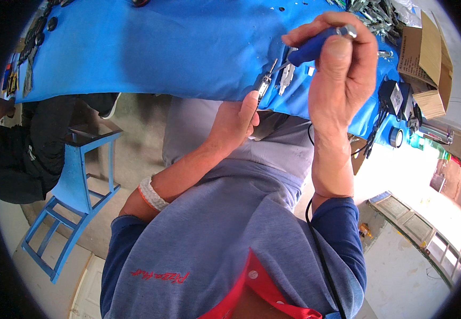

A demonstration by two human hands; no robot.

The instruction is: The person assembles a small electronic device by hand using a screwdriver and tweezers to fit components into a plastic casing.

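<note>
My left hand [237,123] is closed around a small metal piece with a dark handle and a thin pointed end [264,85], held at the near edge of the blue cloth. Its exact kind is not clear. My right hand [343,74] grips a screwdriver [311,49] by its blue handle. The shaft slants down and left, its tip close to the held piece; whether they touch I cannot tell. A slim silver metal part [287,78] lies on the cloth just right of the held piece, partly behind the screwdriver.
Loose metal parts [371,17] are heaped at the far right, beside an opened cardboard box [427,66]. Black power adapters [392,98] with cables sit at the right edge. Dark items [32,45] line the far left. A person in black [36,143] is by a blue stool [76,183].
</note>
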